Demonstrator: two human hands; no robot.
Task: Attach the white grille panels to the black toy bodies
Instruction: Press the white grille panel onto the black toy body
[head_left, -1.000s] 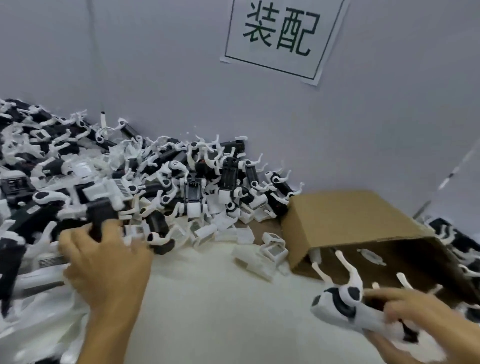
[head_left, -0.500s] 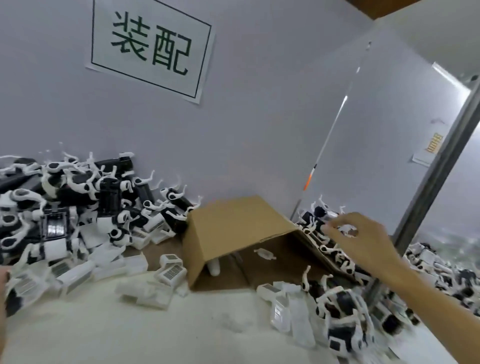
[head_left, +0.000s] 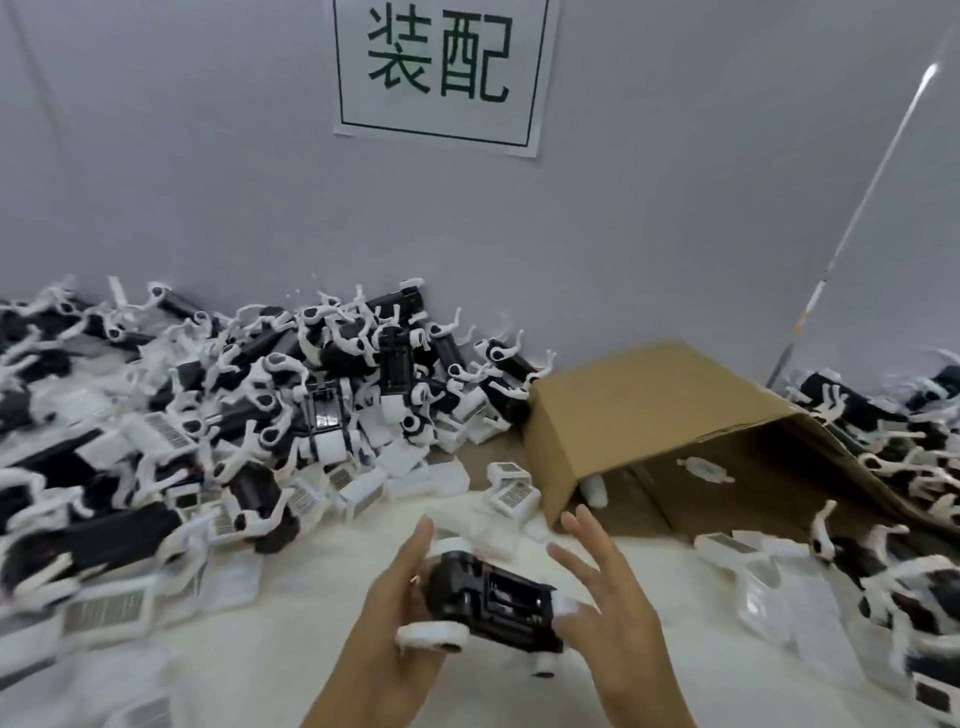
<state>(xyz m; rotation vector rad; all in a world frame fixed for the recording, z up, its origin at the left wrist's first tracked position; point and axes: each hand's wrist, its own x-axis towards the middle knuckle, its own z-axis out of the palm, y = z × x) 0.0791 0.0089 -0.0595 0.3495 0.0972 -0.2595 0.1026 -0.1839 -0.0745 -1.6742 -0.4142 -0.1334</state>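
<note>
Nearest the front edge of the bench (head_left: 270, 670), a black toy body (head_left: 493, 603) sat between the person's two hands, its open underside turned up so that ribs and a recessed compartment showed. White leg pieces stuck out from it at the near left and lower right. The left hand (head_left: 400, 618) cupped the body's left end, fingers curled around it from below and behind, the thumb reaching up past its top. The right hand (head_left: 608, 608) stood just to the right of the body with its fingers spread apart and raised; its palm or thumb base seemed to touch the body's right end, though whether it gripped there could not be told.

Farther in, loose white grille panels (head_left: 511, 493) lay scattered mid-bench, a few just beyond the fingertips. To the right a cardboard box (head_left: 649, 405) lay tipped on its side, its mouth facing the person, with a small white part inside. Along the left side and back edge a big heap of black-and-white toys (head_left: 332, 384) was piled against the wall, and more crowded the right edge. On the wall (head_left: 182, 156) above hung a paper sign (head_left: 441, 67) with two green characters.
</note>
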